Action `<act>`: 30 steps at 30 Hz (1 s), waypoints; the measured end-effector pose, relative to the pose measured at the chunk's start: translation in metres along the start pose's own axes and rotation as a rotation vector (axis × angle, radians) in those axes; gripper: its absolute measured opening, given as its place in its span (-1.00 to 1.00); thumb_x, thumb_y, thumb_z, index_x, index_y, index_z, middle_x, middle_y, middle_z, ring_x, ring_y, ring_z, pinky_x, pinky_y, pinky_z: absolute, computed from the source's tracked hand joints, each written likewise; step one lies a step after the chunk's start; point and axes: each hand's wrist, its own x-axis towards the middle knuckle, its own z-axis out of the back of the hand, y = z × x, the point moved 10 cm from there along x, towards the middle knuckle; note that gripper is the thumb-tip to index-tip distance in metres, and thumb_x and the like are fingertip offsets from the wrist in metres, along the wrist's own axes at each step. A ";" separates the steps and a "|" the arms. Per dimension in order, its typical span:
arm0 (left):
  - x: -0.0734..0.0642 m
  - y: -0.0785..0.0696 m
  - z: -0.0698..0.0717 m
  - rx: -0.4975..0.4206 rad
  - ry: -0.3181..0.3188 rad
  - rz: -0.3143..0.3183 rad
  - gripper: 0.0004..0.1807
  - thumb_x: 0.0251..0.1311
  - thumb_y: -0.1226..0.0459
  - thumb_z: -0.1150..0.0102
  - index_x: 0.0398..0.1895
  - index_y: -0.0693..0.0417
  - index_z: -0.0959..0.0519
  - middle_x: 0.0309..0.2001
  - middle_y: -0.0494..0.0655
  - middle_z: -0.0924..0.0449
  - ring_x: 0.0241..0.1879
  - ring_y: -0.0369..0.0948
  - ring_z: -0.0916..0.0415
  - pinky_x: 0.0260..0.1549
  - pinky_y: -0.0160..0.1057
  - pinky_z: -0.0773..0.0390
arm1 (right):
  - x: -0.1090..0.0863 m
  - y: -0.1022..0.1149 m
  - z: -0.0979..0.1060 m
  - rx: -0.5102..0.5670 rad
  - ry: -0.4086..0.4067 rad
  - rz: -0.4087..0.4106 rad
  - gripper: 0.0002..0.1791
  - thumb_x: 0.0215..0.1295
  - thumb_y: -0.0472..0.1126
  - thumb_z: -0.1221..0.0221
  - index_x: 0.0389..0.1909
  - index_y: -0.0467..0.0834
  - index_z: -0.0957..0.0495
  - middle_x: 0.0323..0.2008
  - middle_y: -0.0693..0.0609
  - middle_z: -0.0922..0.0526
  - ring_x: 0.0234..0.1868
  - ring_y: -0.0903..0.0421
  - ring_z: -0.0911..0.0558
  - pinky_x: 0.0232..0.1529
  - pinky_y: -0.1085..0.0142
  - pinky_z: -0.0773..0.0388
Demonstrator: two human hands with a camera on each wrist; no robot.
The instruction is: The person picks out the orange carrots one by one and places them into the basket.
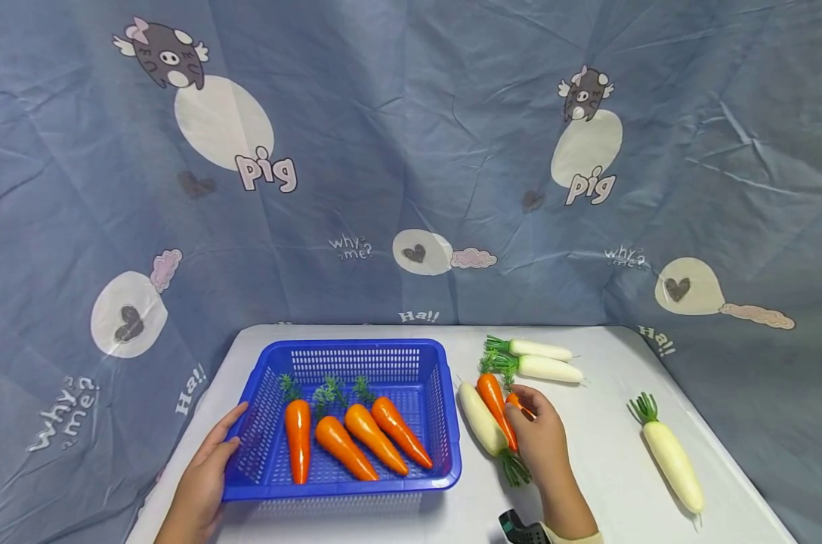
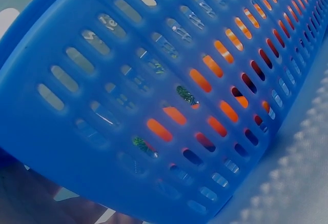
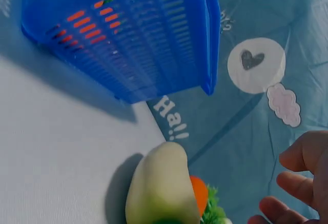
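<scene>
A blue plastic basket (image 1: 343, 489) stands on the left half of the table with several orange carrots (image 1: 298, 438) in it, their leafy tops toward the back. My left hand (image 1: 203, 472) holds the basket's left rim; in the left wrist view that hand shows only darkly at the lower left. Right of the basket, my right hand (image 1: 543, 434) holds a carrot (image 1: 511, 399) near its leafy end, its fingers covering much of it. Beside it lie another carrot (image 1: 490, 393) and a white radish (image 1: 480, 419), whose green stalks point toward me.
Two white radishes (image 1: 550, 368) lie side by side at the back of the white table (image 1: 615, 453). Another radish (image 1: 672, 468) is off to the right. Blue patterned cloth (image 1: 397, 151) hangs behind the table and around its sides.
</scene>
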 end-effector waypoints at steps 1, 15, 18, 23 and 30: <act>0.000 0.000 0.000 -0.001 0.001 -0.001 -0.38 0.68 0.22 0.55 0.73 -0.34 0.09 0.72 -0.05 0.39 0.42 -0.05 -0.04 0.01 -0.17 -0.51 | 0.001 -0.001 0.001 -0.005 -0.003 -0.002 -0.56 0.46 -0.24 -0.22 0.31 -0.23 -0.54 0.31 -0.24 -0.56 0.41 -0.21 -0.46 0.42 -0.13 -0.37; 0.001 0.001 0.000 -0.004 0.001 0.013 -0.38 0.68 0.20 0.54 0.72 -0.39 0.07 0.72 -0.06 0.36 0.39 -0.05 -0.09 0.02 -0.16 -0.51 | 0.007 -0.021 0.004 -0.067 0.028 -0.031 -0.55 0.45 -0.28 -0.21 0.32 -0.23 -0.52 0.31 -0.25 -0.56 0.41 -0.23 -0.46 0.43 -0.14 -0.35; 0.001 0.001 0.000 -0.007 0.002 0.008 -0.38 0.68 0.21 0.55 0.72 -0.37 0.08 0.72 -0.05 0.35 0.41 -0.04 -0.05 0.02 -0.16 -0.51 | 0.008 -0.024 0.004 -0.073 0.035 -0.021 -0.56 0.44 -0.29 -0.22 0.31 -0.24 -0.53 0.29 -0.25 -0.57 0.42 -0.25 -0.44 0.44 -0.16 -0.34; 0.002 0.001 0.000 0.004 0.004 0.001 -0.38 0.68 0.19 0.55 0.72 -0.38 0.09 0.72 -0.07 0.39 0.47 -0.03 0.02 0.03 -0.21 -0.48 | 0.009 -0.028 0.006 -0.083 0.035 -0.019 -0.54 0.43 -0.29 -0.22 0.32 -0.24 -0.53 0.31 -0.27 -0.54 0.41 -0.28 -0.42 0.43 -0.19 -0.33; 0.001 0.002 0.001 -0.003 0.014 -0.017 -0.39 0.69 0.17 0.55 0.72 -0.36 0.09 0.72 -0.03 0.37 0.43 -0.04 -0.02 0.02 -0.19 -0.51 | 0.010 -0.037 0.009 -0.091 0.037 -0.023 -0.46 0.39 -0.33 -0.23 0.38 -0.26 -0.46 0.38 -0.33 -0.46 0.37 -0.33 -0.46 0.39 -0.18 -0.36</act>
